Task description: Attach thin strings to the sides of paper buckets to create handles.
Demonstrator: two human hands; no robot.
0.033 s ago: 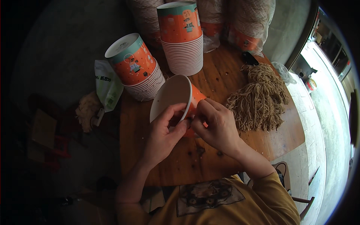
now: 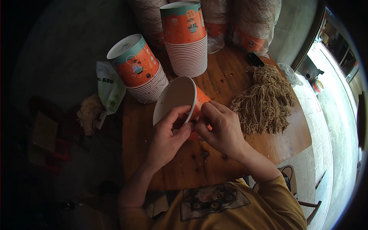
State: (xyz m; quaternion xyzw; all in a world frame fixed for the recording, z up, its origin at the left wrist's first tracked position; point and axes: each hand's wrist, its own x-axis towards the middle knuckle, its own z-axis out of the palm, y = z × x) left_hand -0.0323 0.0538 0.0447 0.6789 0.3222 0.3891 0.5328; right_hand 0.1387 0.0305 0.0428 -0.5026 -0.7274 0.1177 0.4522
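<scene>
- Head view: the orange paper cup [image 2: 180, 100] lies tipped on its side over the wooden table [image 2: 214, 161], white mouth up-left.
- Left hand [image 2: 168, 136] pinches its rim, fingers closed.
- Right hand [image 2: 222, 128] grips its side.
- Beyond the grip: two cup stacks [image 2: 188, 38]; right, tan string bundle [image 2: 264, 99].

Two cup stacks [image 2: 184, 42], perhaps more behind.

Paper cup [image 2: 180, 100] base hidden behind right hand [image 2: 220, 128]; rim point the fingertips pinch too small to resolve. Rear cup stacks [image 2: 249, 23] cropped by top edge.
</scene>
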